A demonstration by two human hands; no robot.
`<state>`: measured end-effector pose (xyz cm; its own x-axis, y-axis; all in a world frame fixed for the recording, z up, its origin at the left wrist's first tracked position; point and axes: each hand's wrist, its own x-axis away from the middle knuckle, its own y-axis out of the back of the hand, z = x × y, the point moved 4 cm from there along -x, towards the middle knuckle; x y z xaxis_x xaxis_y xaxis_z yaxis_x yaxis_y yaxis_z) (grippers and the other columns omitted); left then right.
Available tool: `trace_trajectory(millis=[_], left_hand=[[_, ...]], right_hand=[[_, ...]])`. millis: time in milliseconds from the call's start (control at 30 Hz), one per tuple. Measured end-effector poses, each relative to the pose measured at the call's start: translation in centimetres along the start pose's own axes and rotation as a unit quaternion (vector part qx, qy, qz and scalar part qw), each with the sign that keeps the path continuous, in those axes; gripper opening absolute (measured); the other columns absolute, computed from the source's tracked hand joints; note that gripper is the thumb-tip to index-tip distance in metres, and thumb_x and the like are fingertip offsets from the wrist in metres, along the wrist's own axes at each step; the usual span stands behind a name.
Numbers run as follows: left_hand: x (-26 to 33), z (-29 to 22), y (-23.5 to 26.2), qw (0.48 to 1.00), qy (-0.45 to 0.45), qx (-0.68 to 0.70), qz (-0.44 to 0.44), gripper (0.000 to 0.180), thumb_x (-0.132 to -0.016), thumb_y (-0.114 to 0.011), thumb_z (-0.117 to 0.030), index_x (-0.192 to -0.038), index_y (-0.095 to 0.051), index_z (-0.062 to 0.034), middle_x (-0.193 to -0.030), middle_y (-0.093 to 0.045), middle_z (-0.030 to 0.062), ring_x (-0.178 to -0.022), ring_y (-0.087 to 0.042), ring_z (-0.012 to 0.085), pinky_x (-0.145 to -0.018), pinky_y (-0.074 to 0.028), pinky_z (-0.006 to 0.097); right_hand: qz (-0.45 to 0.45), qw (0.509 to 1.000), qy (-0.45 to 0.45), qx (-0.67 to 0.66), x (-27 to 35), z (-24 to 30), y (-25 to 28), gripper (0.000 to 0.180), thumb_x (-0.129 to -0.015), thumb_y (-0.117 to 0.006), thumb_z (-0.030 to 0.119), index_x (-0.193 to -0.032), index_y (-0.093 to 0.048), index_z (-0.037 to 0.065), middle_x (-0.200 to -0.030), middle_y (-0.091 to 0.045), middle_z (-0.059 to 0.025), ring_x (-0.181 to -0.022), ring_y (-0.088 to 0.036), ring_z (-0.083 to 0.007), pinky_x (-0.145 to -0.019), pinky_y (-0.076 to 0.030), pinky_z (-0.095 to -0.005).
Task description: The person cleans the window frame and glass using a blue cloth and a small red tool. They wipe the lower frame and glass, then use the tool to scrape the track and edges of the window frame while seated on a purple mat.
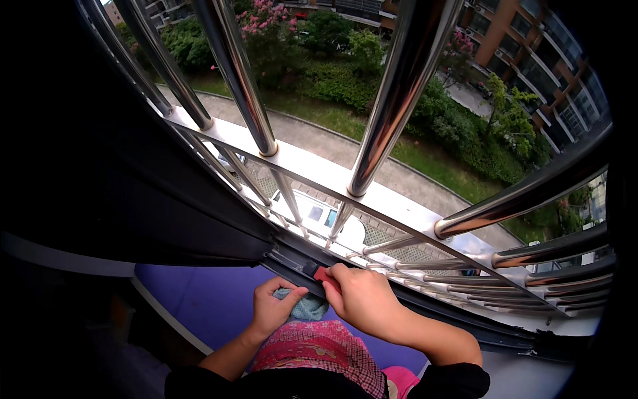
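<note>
Right hand (364,296) grips red-handled tool (327,276) at window track (282,265), left hand (271,310) pinches cloth (309,308): work apparently underway, remainder unclear.

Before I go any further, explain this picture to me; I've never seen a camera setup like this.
There is no machine here. The two bare hands belong to a person, and the picture comes from a wide fisheye camera worn on that person's head, looking down. That is why straight edges bend and the corners go black.

The right hand grips a small red-handled tool with a dark head, at the long black window track; whether it touches is hard to tell. The left hand holds a crumpled blue-green cloth. Pink patterned fabric covers the person's front, above a flat purple surface. Beyond the track are shiny round metal bars, with a white vehicle and green bushes outside.
</note>
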<state>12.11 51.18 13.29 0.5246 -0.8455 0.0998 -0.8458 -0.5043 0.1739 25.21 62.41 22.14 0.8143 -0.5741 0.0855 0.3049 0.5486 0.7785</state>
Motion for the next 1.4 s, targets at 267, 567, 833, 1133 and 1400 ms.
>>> trace_trajectory(millis=[267,567,833,1133,1400], left_hand=[[0.0,0.0,-0.1,1.000,0.003,0.011,0.000,0.013,-0.075,-0.074,-0.005,-0.074,-0.061,-0.0004,-0.071,-0.063,0.0030,-0.067,-0.055,0.0062,-0.061,-0.045,0.022],[-0.1,-0.1,0.0,1.000,0.010,-0.007,0.000,0.014,-0.073,-0.075,-0.005,-0.072,-0.062,-0.0001,-0.070,-0.063,0.0033,-0.066,-0.055,0.0063,-0.060,-0.045,0.022],[-0.1,-0.3,0.2,0.999,0.013,-0.031,0.002,0.015,-0.073,-0.075,-0.005,-0.072,-0.062,0.0001,-0.069,-0.063,0.0035,-0.065,-0.055,0.0064,-0.059,-0.045,0.022],[0.0,-0.2,0.2,1.000,0.015,-0.008,-0.001,0.015,-0.074,-0.075,-0.006,-0.072,-0.061,0.0002,-0.069,-0.063,0.0035,-0.065,-0.055,0.0063,-0.059,-0.045,0.022],[-0.1,-0.1,0.2,1.000,0.002,-0.017,0.013,0.012,-0.077,-0.073,-0.007,-0.078,-0.064,0.0008,-0.074,-0.065,0.0027,-0.069,-0.056,0.0060,-0.062,-0.046,0.022]], right_hand=[[-0.004,1.000,0.011,-0.024,-0.4,-0.3,-0.5,0.018,-0.084,-0.058,0.018,-0.088,-0.055,0.001,-0.069,-0.062,-0.0159,-0.060,-0.061,-0.0342,-0.056,-0.050,-0.0410],[0.004,1.000,0.010,-0.012,-0.6,-0.2,-0.9,0.018,-0.085,-0.057,0.018,-0.089,-0.055,0.001,-0.068,-0.062,-0.0163,-0.060,-0.061,-0.0337,-0.055,-0.050,-0.0410],[0.024,1.000,0.000,-0.008,-0.6,0.1,-0.5,0.017,-0.085,-0.056,0.018,-0.090,-0.055,0.002,-0.068,-0.062,-0.0154,-0.062,-0.062,-0.0325,-0.055,-0.050,-0.0399],[0.018,0.999,0.024,-0.016,-0.5,-0.4,-0.6,0.016,-0.086,-0.056,0.019,-0.091,-0.055,0.003,-0.068,-0.063,-0.0141,-0.060,-0.062,-0.0323,-0.054,-0.049,-0.0395],[-0.053,0.997,0.041,-0.041,-2.2,-0.1,-2.2,0.020,-0.085,-0.057,0.020,-0.097,-0.057,0.003,-0.074,-0.063,-0.0154,-0.068,-0.063,-0.0329,-0.061,-0.050,-0.0408]])
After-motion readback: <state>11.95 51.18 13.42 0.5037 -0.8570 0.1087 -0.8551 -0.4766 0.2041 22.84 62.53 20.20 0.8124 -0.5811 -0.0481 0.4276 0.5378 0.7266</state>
